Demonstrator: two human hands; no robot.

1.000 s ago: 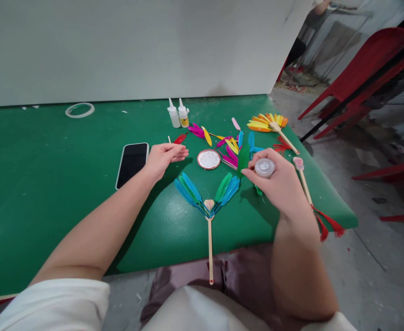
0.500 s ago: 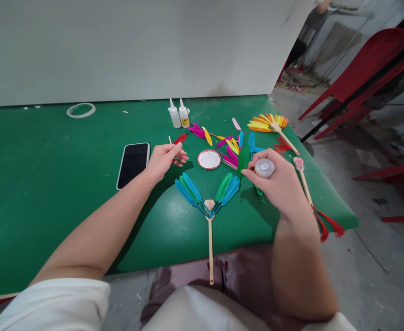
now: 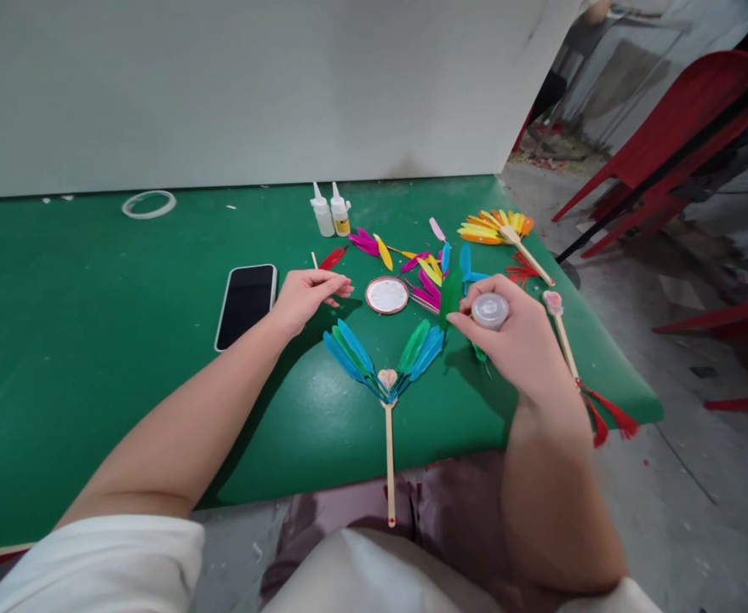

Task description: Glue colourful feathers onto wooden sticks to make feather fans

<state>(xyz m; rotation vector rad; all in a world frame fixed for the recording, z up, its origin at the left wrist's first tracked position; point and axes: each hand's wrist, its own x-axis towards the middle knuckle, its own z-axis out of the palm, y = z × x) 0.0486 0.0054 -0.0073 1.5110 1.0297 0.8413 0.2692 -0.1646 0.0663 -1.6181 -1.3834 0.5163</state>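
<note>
My left hand point(image 3: 313, 298) hovers over the table between a phone and a small round white disc point(image 3: 387, 295) with a red rim; its fingers are loosely stretched out and nothing shows in them. In my right hand point(image 3: 514, 328) is a small plastic bottle point(image 3: 490, 312), its pale round end facing me. The thumb and fingers of that hand also pinch a green feather point(image 3: 452, 294). Between the hands lies a feather fan point(image 3: 390, 460), blue and green feathers spreading on both sides of a heart-shaped piece point(image 3: 387, 380), its wooden handle past the table edge.
Two white squeeze bottles point(image 3: 323, 217) stand behind loose pink, yellow and blue feathers point(image 3: 430, 289). A phone point(image 3: 247, 306) lies left, a clear tape ring point(image 3: 149, 204) farther back. At right are a yellow-orange fan point(image 3: 488, 230) and a stick with red tassels point(image 3: 563, 340).
My left hand has shifted slightly, its fingers reaching a little farther right and straighter. My right hand keeps its place with the bottle and green feather.
</note>
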